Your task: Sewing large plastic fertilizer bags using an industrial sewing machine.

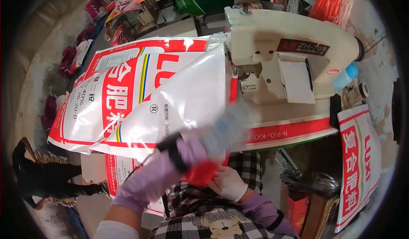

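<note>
My left hand is a pale smear of motion in front of the sewing machine. Its fingers cannot be made out, and the forearm wears a purple sleeve with black bands. Closer to my lap, my right hand in a white glove has its fingers curled against a blurred red thing; what they hold is partly hidden. A large white and red printed woven sack lies to the left, its edge beside the machine's needle area. One corner of the sack is folded over.
A red-edged printed sheet covers the machine's table front. Another printed sack hangs at the right. A light blue spool stands behind the machine, with red strands above. A black-draped stool is at the left.
</note>
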Available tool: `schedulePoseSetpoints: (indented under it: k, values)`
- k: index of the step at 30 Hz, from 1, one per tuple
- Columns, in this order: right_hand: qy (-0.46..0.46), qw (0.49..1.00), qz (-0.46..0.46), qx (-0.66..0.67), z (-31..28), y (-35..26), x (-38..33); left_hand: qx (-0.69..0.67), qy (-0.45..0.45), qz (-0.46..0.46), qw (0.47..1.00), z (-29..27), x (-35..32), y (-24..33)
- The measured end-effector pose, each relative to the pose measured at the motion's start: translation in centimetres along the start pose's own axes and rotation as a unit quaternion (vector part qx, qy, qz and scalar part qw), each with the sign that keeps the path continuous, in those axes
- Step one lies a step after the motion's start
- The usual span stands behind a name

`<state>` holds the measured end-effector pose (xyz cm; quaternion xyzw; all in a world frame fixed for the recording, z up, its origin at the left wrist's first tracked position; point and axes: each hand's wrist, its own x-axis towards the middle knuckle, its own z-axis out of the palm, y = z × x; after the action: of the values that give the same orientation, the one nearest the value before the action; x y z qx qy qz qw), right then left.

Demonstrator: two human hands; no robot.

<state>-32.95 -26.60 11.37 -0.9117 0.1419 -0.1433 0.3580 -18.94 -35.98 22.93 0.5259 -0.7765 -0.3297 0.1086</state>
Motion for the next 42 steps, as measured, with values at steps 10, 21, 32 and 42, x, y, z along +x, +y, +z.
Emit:
schedulePoseSetpoints:
  k: [10,21,32,42]
  values:
    - [0.14,0.956,0.082,0.246,-3.1,-2.9,-0.5,0.231,0.129,-0.167,0.95,1.6,3.1,-14.5]
    - [0.194,0.945,0.168,0.202,-1.4,3.1,-3.2,0.192,0.226,-0.138,0.945,6.7,-21.2,-3.3]
    - [0.202,0.955,0.061,0.21,-0.1,0.9,7.2,0.472,0.115,-0.325,0.812,-9.1,-33.1,-26.3]
    - [0.085,0.989,-0.116,0.042,1.0,-2.2,14.8,-0.66,0.552,-0.12,0.496,0.4,-44.5,-27.7]
